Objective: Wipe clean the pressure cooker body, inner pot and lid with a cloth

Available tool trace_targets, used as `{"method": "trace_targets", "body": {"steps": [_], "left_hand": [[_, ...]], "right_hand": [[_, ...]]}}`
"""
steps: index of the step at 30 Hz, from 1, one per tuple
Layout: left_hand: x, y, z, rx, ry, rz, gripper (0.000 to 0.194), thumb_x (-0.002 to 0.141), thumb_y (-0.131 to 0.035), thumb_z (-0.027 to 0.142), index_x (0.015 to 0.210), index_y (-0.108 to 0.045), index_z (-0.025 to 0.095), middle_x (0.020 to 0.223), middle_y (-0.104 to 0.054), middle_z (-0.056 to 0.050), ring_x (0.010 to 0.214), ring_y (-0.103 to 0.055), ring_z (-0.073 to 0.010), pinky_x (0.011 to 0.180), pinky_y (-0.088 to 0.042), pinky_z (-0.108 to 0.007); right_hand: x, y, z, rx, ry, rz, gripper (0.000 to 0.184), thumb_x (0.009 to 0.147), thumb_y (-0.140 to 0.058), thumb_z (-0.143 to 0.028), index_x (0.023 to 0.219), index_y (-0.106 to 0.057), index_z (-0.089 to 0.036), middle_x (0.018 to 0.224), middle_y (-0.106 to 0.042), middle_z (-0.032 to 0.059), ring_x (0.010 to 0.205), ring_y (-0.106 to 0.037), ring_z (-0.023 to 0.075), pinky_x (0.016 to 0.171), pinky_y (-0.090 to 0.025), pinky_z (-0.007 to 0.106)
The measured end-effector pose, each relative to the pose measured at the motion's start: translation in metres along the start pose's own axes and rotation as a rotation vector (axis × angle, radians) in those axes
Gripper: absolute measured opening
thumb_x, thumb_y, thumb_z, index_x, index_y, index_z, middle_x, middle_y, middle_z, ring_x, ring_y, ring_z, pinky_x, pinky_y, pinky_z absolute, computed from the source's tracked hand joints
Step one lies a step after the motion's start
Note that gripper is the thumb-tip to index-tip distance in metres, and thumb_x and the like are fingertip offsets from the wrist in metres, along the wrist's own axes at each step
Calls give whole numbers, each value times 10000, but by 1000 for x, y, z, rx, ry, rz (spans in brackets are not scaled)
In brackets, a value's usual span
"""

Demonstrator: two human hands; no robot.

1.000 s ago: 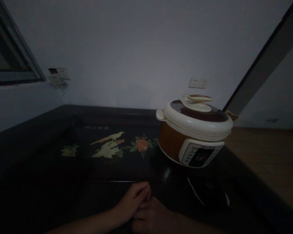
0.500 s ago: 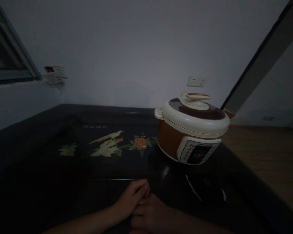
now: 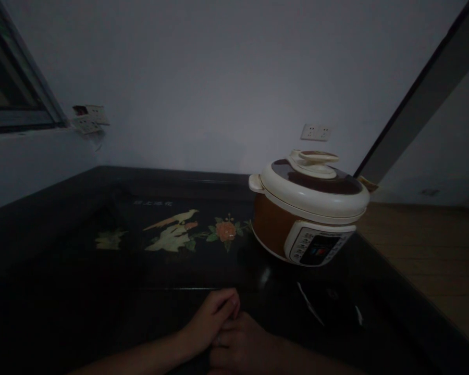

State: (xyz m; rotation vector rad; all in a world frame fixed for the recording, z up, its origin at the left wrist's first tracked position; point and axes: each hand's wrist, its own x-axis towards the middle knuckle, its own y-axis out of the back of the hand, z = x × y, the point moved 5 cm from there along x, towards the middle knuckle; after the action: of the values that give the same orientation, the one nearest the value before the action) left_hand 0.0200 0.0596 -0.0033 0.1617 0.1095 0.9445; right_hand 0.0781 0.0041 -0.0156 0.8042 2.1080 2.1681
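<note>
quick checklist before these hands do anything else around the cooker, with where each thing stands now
1. Hands free of each other: not ok, the left hand and right hand are clasped together.
2. Cooker standing on the table: ok, upright on the dark top.
3. Lid on the cooker: ok, on top; whether it is locked, cannot tell.
4. Control panel powered: cannot tell, coloured marks could be lit or printed.
5. Black item in front of the cooker identified: cannot tell, too dark.
</note>
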Motion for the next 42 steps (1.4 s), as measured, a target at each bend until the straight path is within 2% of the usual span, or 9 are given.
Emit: {"method": "trace_targets", "body": {"steps": [12, 19, 35, 42], "left_hand": [[1, 1, 0, -29, 20, 46, 533, 818, -386, 674, 617, -443, 184, 605, -396, 25, 608, -367, -137, 595, -309, -274], [2, 4, -5, -30, -24, 87, 521, 815, -405, 664, 619, -452, 183, 602, -400, 27, 607, -371, -138, 597, -314, -273], [4, 3, -4, 16, -23, 116, 583, 772, -391, 731, 609, -472, 178, 590, -413, 23, 600, -385, -139, 584, -318, -273], [5, 4, -4, 23, 3, 110, 578, 773, -394, 730, 607, -463, 180, 594, -403, 28, 601, -373, -135, 587, -311, -269]], "right_hand": [[2, 6, 1, -9, -31, 68, 354, 865, -527, -523, 702, -568, -212, 656, -659, -54, 646, -581, 113, 583, -357, 281], [5, 5, 3, -51, -45, -17, 348, 862, -538, -515, 708, -590, -207, 687, -682, -41, 683, -602, 117, 571, -375, 265], [1, -21, 12, -136, -25, 27, 380, 852, -509, -575, 763, -642, -229, 656, -686, -37, 631, -601, 131, 590, -404, 268], [3, -32, 17, -159, 15, 19, 367, 845, -519, -579, 771, -648, -243, 662, -693, -54, 614, -612, 109, 518, -370, 245]]}}
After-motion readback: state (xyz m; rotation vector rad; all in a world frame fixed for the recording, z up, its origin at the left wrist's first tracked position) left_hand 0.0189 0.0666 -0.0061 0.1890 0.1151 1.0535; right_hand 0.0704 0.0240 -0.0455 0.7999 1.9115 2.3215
